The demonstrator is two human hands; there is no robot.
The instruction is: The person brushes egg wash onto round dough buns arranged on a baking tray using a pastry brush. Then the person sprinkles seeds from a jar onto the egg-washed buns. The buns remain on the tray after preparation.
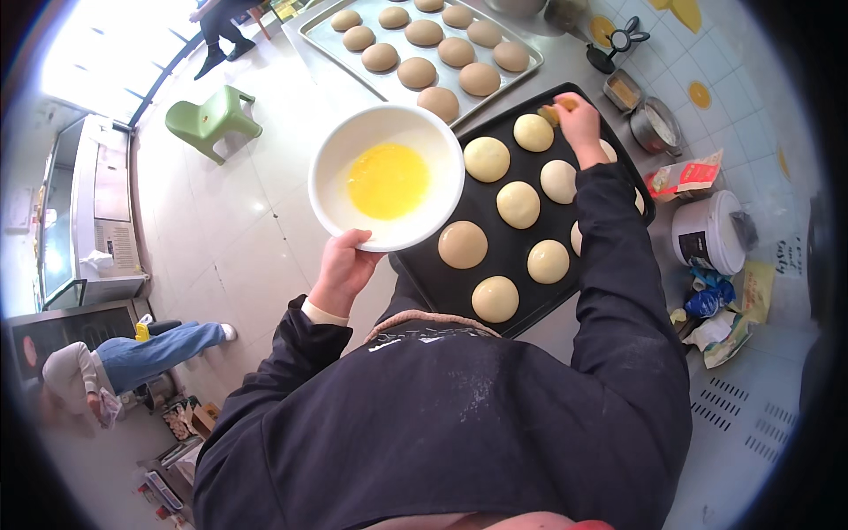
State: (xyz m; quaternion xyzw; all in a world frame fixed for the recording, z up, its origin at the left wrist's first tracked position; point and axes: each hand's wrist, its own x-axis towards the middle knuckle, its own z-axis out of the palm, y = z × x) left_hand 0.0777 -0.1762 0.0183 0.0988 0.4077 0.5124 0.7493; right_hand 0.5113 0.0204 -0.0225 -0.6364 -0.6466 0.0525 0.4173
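My left hand (348, 268) grips the near rim of a white bowl (322, 165) holding yellow beaten egg (389, 181). The bowl is held up beside a black baking tray (424, 281), which carries several round dough buns. My right hand (578, 126) is over the tray's far part, shut on a small brownish-yellow brush (549, 114) whose tip is beside a glossy bun (533, 132). Most buns look pale yellow and shiny; a browner, duller one (462, 244) lies at the tray's left side. My right forearm partly hides the buns along the right edge.
A silver tray (368, 83) of browner buns lies beyond. Metal containers (655, 124), a red-and-white bag (686, 175) and a white bucket (709, 232) line the tiled wall. On the floor at left stands a green plastic stool (213, 122). One person bends at lower left (132, 358); another's legs show at top (222, 30).
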